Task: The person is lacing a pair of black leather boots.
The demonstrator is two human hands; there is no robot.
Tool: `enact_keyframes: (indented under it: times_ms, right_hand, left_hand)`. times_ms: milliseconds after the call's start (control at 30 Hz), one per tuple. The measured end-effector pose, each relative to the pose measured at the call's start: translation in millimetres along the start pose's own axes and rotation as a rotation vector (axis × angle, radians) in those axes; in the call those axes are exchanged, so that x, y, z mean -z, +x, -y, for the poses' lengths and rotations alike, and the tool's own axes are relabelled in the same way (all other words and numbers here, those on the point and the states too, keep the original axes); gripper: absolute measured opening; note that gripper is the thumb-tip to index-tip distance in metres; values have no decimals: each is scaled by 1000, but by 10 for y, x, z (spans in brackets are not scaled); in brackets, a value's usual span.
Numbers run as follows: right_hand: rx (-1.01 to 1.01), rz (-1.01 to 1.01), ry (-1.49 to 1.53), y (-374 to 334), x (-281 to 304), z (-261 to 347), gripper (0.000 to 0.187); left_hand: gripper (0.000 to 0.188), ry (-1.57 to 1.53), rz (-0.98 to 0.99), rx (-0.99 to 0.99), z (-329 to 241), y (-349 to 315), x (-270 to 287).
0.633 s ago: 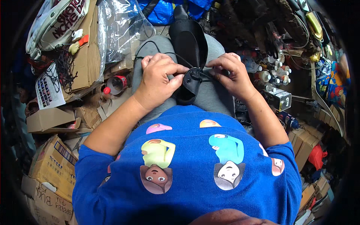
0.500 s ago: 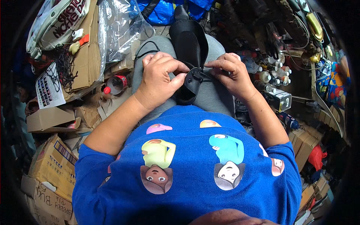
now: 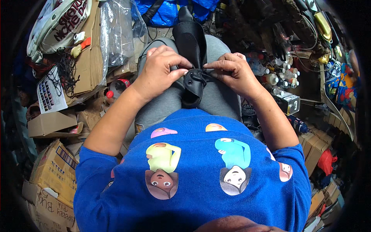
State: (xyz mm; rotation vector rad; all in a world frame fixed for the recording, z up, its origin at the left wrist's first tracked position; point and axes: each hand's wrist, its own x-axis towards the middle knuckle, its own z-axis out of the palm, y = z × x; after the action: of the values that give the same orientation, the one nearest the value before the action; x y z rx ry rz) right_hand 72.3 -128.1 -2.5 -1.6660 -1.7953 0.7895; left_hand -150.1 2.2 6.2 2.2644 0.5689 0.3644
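Observation:
Between my thighs lies a black leather shoe (image 3: pixel 193 92), or shoe upper, with metal-rimmed eyelets and a black lace near its middle. A long, curved black leather part (image 3: pixel 189 40) extends away from it toward my knees. My left hand (image 3: pixel 164 71) pinches at the left edge by the eyelets, thumb and index finger together; what sits between them is too small to make out. On the other side, my right hand (image 3: pixel 232 71) has its thumb and index finger closed at the shoe's right edge, where the lace runs. A loose lace loop curves beside my left hand.
Left of me are flattened cardboard (image 3: pixel 87 73), clear plastic sheeting (image 3: pixel 116 34), a red-capped bottle (image 3: pixel 118 89) and cardboard boxes (image 3: pixel 56 166). Several small bottles (image 3: pixel 276 79) and a small box (image 3: pixel 288 103) stand to the right. A blue bag (image 3: pixel 162 15) lies ahead.
The eyelet part of the shoe has tilted and shifted slightly left, with the lace now lying across it. Both hands have moved a little left with it.

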Motion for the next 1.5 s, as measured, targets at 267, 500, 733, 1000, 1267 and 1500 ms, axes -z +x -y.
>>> enact_keyframes:
  times_ms: [267,500,733,1000,1267,1500]
  right_hand:
    - [-41,-57,49,-7,-88,-16,25]
    - [-138,-53,72,15,-134,7,21]
    - [-261,-39,233,128,-152,55,15]
    - [-172,-56,281,144,-67,53,12]
    - [-314,-34,501,-30,95,-123,15]
    - [-259,-65,299,-347,111,-207,15]
  left_hand:
    - [21,132,-70,27,-40,-102,-120]
    - [14,138,-123,151,-82,-53,-268]
    - [7,94,-83,201,-113,-1,-266]
    - [7,10,-82,93,-10,-18,-170]
    - [9,192,-105,86,-131,-194,-60]
    - [15,364,63,-41,-322,-82,-107]
